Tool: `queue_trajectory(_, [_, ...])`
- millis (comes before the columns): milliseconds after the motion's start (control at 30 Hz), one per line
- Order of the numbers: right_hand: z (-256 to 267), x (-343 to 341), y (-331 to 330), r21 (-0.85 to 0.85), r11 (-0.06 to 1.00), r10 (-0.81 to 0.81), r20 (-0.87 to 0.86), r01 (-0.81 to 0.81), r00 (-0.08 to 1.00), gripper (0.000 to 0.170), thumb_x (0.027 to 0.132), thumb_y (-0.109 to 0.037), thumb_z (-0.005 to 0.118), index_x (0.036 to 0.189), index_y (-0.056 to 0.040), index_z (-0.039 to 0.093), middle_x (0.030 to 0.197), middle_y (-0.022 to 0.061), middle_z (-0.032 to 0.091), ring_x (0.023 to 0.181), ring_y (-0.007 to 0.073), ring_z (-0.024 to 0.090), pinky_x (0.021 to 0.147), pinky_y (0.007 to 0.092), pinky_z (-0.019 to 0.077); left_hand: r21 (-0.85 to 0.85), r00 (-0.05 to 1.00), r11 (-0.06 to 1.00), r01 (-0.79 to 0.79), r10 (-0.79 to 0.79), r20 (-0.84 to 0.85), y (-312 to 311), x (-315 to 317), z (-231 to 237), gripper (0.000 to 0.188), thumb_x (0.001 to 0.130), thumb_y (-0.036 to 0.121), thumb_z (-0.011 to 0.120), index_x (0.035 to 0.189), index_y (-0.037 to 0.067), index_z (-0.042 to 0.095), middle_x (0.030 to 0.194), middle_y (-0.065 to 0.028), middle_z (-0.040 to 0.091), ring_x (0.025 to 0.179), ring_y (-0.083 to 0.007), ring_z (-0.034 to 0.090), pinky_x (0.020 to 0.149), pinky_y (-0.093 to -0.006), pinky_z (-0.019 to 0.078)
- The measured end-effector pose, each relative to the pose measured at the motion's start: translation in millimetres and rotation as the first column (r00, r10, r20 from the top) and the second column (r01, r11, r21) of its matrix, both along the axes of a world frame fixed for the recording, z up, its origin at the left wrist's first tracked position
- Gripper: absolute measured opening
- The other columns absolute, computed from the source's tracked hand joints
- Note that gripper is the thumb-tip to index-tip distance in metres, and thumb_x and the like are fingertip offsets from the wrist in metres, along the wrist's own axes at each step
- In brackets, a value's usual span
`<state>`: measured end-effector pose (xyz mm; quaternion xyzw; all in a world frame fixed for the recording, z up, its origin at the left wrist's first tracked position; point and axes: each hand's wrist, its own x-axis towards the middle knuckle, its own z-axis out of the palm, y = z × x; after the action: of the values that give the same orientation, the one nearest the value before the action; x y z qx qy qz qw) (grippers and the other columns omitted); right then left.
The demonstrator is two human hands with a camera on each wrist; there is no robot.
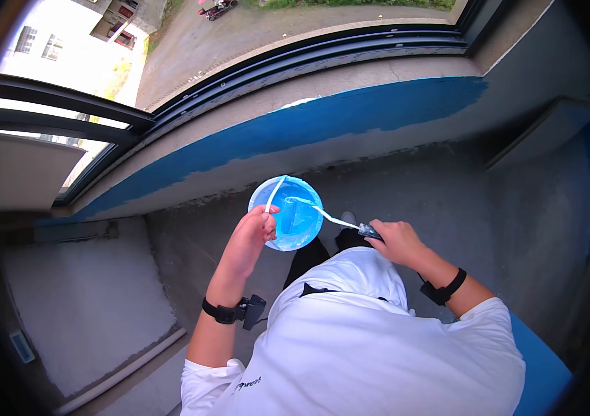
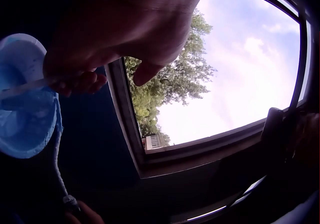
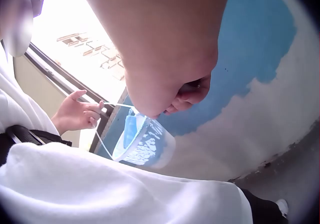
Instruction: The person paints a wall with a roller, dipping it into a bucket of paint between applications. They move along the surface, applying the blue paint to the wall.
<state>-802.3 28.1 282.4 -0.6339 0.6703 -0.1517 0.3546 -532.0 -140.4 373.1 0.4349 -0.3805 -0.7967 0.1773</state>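
A white plastic bucket (image 3: 162,146) with light blue paint (image 1: 302,225) inside hangs in front of the person's body. The left hand (image 1: 252,236) holds it up by its white handle (image 1: 275,193), fingers curled round the strip. In the head view the right hand (image 1: 400,244) grips the dark handle (image 1: 370,231) of a paint roller. Its paint-coated metal rod (image 1: 336,220) reaches over the rim into the bucket. The blue roller head (image 3: 131,129) sits inside the bucket, close to its wall, in the right wrist view. The right palm hides most of the roller's grip.
Ahead, a band of blue paint (image 1: 239,142) covers part of the grey wall below a dark-framed window (image 1: 295,73). A grey board (image 1: 538,132) leans at the right. On the left, a pipe (image 1: 122,364) lies along a pale floor slab (image 1: 87,298).
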Motion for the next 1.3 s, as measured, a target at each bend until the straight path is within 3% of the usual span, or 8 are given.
queue_trajectory(300, [-8.3,-5.2,-2.0,-0.037,0.998,-0.042,0.065,0.044,0.997,0.024,0.085,-0.025,0.061,0.096,-0.0058,0.053,0.079,0.0175,0.064,0.072,0.0378,0.061,0.063,0.0448,0.0489,0.003,1.0,1.0,0.008,-0.008,-0.025,-1.5,-5.5,3.1,0.029,0.091,0.024,0.046,0.107,0.002,0.052,0.072,0.0033,0.043,0.069,-0.008,0.04,0.068,-0.0238,0.0334])
queue_trajectory(633, [-16.0,-4.9,-3.6,-0.031,0.997,-0.064,0.016,0.065,0.998,0.022,0.084,-0.025,0.062,0.093,-0.0062,0.054,0.076,0.0172,0.064,0.071,0.038,0.061,0.061,0.0457,0.0484,0.01,1.0,1.0,0.019,-0.019,0.003,-1.8,-10.8,-3.4,0.023,0.091,0.021,0.046,0.105,0.003,0.051,0.068,0.0049,0.04,0.066,-0.0063,0.037,0.066,-0.0231,0.031])
queue_trajectory(733, [-14.7,-4.3,-0.4,-0.076,0.994,-0.073,0.082,0.079,0.994,0.022,0.084,-0.026,0.062,0.092,-0.0064,0.055,0.075,0.0169,0.064,0.07,0.0378,0.061,0.061,0.0454,0.0486,-0.004,1.0,1.0,0.014,-0.014,0.004,-2.1,-9.8,-2.8,0.028,0.09,0.024,0.046,0.106,0.002,0.052,0.07,0.0035,0.043,0.069,-0.0081,0.04,0.068,-0.0243,0.0336])
queue_trajectory(800, [-20.5,-1.8,0.5,-0.012,0.996,-0.084,0.038,0.085,0.996,0.022,0.084,-0.026,0.062,0.093,-0.0071,0.055,0.075,0.0166,0.064,0.069,0.0376,0.062,0.061,0.0451,0.0488,0.016,1.0,1.0,0.015,-0.015,0.01,-1.2,-9.4,-4.1,0.028,0.09,0.024,0.047,0.106,0.002,0.052,0.07,0.0034,0.043,0.069,-0.0082,0.04,0.068,-0.0243,0.0336])
queue_trajectory(933, [-16.0,-2.5,-2.6,-0.047,0.998,-0.027,0.044,0.029,0.999,0.023,0.084,-0.027,0.062,0.092,-0.0065,0.055,0.075,0.0172,0.064,0.069,0.0379,0.062,0.061,0.0453,0.0487,0.024,1.0,1.0,0.009,-0.009,0.021,-0.8,-9.5,-5.1,0.029,0.09,0.025,0.047,0.106,0.002,0.053,0.07,0.0033,0.043,0.069,-0.0082,0.04,0.068,-0.0241,0.0336])
queue_trajectory(1033, [-15.0,-1.0,-2.5,0.063,0.997,-0.049,0.037,0.047,0.998,0.023,0.084,-0.027,0.062,0.091,-0.0058,0.055,0.074,0.0178,0.064,0.069,0.0384,0.061,0.061,0.0453,0.0486,0.027,1.0,1.0,0.009,-0.01,0.007,-1.6,-8.6,-5.5,0.028,0.091,0.025,0.046,0.106,0.002,0.052,0.071,0.0033,0.043,0.069,-0.008,0.04,0.068,-0.0241,0.0337])
queue_trajectory(1100, [-18.1,-5.6,-4.4,-0.017,0.999,-0.035,0.005,0.035,0.999,0.024,0.085,-0.027,0.062,0.09,-0.005,0.054,0.073,0.0182,0.063,0.068,0.0388,0.061,0.061,0.0453,0.0485,0.026,1.0,1.0,0.014,-0.014,0.007,-2.1,-7.3,-8.5,0.028,0.091,0.025,0.046,0.107,0.002,0.052,0.071,0.0033,0.043,0.069,-0.008,0.04,0.069,-0.0242,0.0338])
queue_trajectory(1300, [-19.2,-6.6,-3.0,-0.023,0.998,-0.051,0.007,0.051,0.999,0.024,0.084,-0.027,0.062,0.089,-0.0048,0.054,0.072,0.0182,0.063,0.067,0.039,0.061,0.06,0.0455,0.0482,0.046,1.0,0.999,-0.011,0.011,0.003,-1.3,-10.5,-5.2,0.023,0.092,0.022,0.045,0.105,0.004,0.052,0.07,0.0044,0.041,0.066,-0.0068,0.039,0.068,-0.0239,0.0333])
